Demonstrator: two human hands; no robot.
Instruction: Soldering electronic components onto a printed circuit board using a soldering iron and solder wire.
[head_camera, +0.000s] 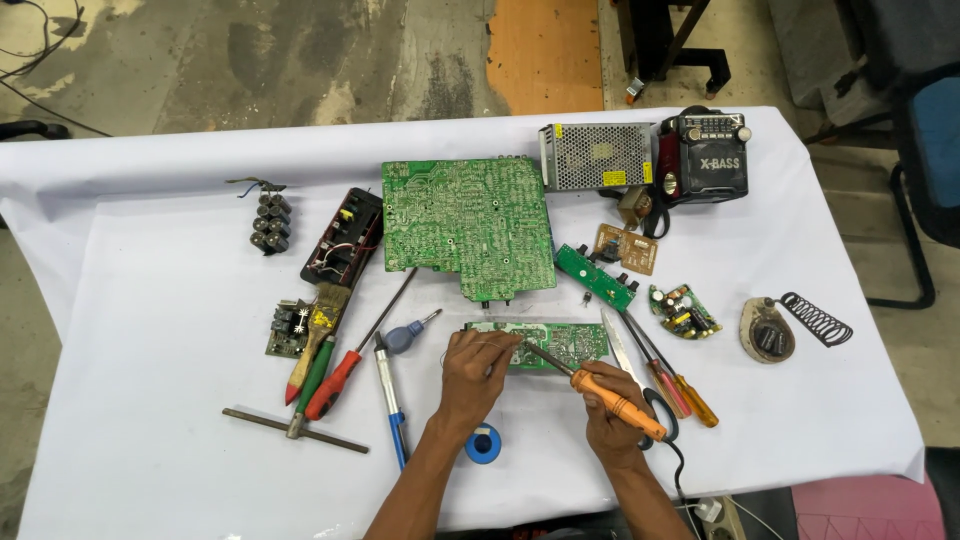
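- Small green circuit board (560, 343) lies just below the large green board (468, 228).
- Right hand (608, 412): fingers clamped on orange soldering iron (600, 392) (tip on small board).
- Left hand (474, 372): fingertips pinched on solder wire (487, 341), resting at the small board's left end.

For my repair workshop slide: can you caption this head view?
Right hand holds an orange-handled soldering iron to a small green circuit board steadied by the left hand.

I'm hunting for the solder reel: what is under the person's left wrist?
A blue solder spool pokes out from under the left hand's wrist, lying on the white tablecloth. The forearm covers its left edge, so that part cannot be seen.
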